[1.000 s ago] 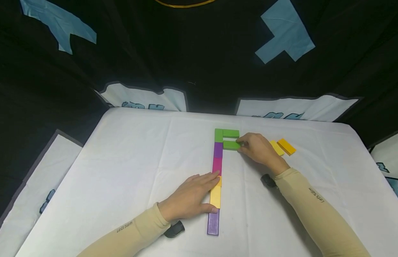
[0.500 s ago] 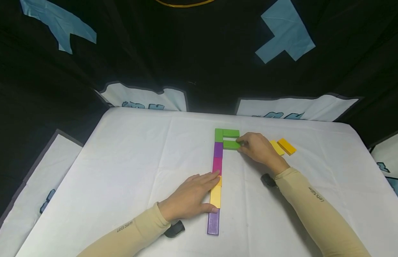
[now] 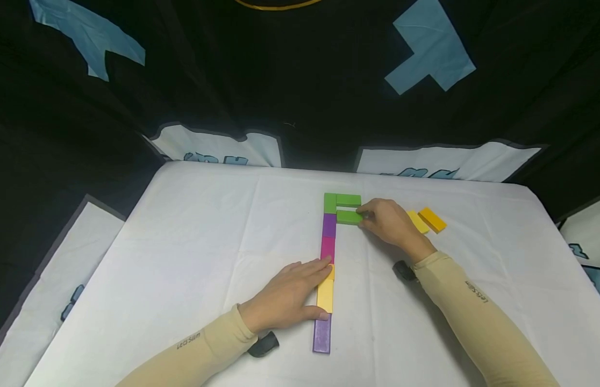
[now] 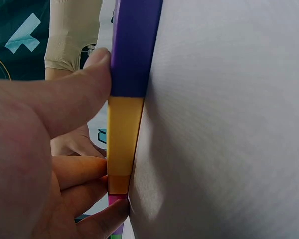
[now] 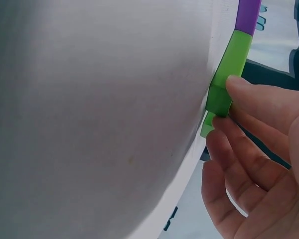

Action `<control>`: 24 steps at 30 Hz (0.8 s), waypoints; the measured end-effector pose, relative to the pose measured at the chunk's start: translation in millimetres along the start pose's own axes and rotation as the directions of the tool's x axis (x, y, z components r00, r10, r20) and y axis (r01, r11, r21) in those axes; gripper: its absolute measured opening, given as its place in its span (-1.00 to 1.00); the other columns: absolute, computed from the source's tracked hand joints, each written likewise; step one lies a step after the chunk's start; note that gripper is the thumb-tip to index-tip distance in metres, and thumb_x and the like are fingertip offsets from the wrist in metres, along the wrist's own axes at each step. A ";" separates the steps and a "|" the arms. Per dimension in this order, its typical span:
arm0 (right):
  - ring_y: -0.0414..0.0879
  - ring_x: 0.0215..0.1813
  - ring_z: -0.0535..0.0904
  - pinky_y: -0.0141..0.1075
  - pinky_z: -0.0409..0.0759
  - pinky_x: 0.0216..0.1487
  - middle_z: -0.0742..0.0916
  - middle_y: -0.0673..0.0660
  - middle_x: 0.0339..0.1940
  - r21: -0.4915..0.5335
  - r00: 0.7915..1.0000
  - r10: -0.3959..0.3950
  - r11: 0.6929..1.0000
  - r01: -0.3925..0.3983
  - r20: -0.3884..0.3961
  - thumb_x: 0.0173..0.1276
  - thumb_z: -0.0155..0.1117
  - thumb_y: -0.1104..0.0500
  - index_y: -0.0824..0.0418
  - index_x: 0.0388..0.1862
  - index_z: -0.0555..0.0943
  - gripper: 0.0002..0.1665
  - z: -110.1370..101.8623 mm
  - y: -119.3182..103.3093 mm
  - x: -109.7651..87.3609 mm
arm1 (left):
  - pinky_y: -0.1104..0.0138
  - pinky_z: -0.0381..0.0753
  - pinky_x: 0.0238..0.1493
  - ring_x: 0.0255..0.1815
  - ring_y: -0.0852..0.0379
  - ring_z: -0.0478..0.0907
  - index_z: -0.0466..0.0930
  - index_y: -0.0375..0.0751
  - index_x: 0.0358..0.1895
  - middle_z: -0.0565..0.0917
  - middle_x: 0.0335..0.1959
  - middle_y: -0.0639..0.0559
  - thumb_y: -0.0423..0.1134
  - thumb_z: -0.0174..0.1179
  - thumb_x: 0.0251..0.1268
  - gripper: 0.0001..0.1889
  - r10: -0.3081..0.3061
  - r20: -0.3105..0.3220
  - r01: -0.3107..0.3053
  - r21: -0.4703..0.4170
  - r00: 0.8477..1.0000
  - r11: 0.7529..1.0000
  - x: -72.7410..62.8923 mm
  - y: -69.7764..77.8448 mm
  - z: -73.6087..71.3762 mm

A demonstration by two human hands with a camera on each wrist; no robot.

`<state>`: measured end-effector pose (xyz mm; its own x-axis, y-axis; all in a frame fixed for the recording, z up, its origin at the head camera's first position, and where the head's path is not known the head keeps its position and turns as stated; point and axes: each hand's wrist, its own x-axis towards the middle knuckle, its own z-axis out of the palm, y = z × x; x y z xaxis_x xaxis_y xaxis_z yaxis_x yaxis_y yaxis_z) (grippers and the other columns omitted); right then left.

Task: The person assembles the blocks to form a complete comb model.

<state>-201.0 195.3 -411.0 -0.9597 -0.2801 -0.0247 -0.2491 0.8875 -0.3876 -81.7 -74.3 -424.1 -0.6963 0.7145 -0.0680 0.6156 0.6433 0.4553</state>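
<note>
A straight row of flat coloured blocks lies on the white table. From near to far it runs through a lilac block, a yellow block, an orange block, a magenta block, a purple block and a green block. Two more green blocks jut rightward from its far end with a gap between them. My left hand rests against the row, thumb by the lilac-yellow joint, fingertips around the orange and magenta blocks. My right hand pinches the end of the nearer green block between thumb and fingers.
A pale yellow block and an orange-yellow block lie just right of my right hand, partly behind its wrist. The white-covered table ends at a dark curtain at the back.
</note>
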 end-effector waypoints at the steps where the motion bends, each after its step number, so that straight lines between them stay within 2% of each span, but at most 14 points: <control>1: 0.07 -0.02 0.61 -0.01 0.62 0.12 0.74 0.23 0.06 0.001 1.000 0.000 1.000 0.000 0.000 0.30 0.45 0.21 0.26 0.15 0.70 -0.57 0.0 -0.1 0.2 | 0.00 0.11 0.54 0.59 0.06 0.10 0.20 -0.21 0.56 0.10 0.63 0.05 0.22 0.31 0.23 -0.06 0.000 -0.001 0.000 -0.001 1.000 1.000 0.1 0.0 0.0; 11: 0.09 -0.01 0.61 0.00 0.62 0.12 0.73 0.24 0.07 0.021 1.000 -0.001 1.000 0.001 -0.007 0.29 0.44 0.21 0.25 0.15 0.70 -0.57 1.3 1.5 0.9 | 0.01 0.09 0.55 0.60 0.07 0.09 0.20 -0.20 0.56 0.09 0.63 0.07 0.23 0.32 0.23 -0.06 -0.008 0.004 0.008 -0.011 1.000 1.000 -0.4 0.8 -1.1; 18: 0.12 0.12 0.59 0.05 0.60 0.16 0.70 0.19 0.16 0.106 0.999 0.051 0.993 -0.051 0.002 0.33 0.40 0.17 0.19 0.20 0.67 -0.55 -6.5 10.4 -5.5 | 0.01 0.11 0.55 0.59 0.07 0.09 0.20 -0.21 0.55 0.10 0.62 0.05 0.22 0.32 0.23 -0.06 -0.001 0.002 0.001 -0.007 1.000 1.000 0.3 0.6 -0.5; 21: 0.13 0.09 0.60 0.02 0.64 0.07 0.70 0.19 0.15 0.159 0.997 0.073 0.985 -0.068 -0.023 0.35 0.39 0.16 0.17 0.21 0.67 -0.56 -14.1 18.0 -11.7 | 0.00 0.10 0.55 0.60 0.08 0.09 0.20 -0.21 0.56 0.10 0.63 0.05 0.22 0.32 0.23 -0.06 0.000 0.002 0.000 -0.009 1.000 1.000 0.0 0.8 -0.9; 24: 0.15 -0.01 0.65 0.01 0.66 -0.03 0.72 0.23 0.10 0.215 0.994 0.067 0.976 -0.047 -0.089 0.33 0.42 0.16 0.21 0.17 0.68 -0.57 -22.0 26.1 -18.1 | 0.01 0.10 0.55 0.60 0.07 0.09 0.20 -0.21 0.56 0.10 0.63 0.06 0.22 0.32 0.23 -0.06 -0.003 0.003 0.003 -0.008 1.000 1.000 -0.5 0.9 -1.2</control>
<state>-193.0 231.6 -400.4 -0.9821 -0.1857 0.0317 -0.1699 0.8003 -0.5749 -81.2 -74.3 -422.6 -0.6973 0.7131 -0.0719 0.6102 0.6433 0.4625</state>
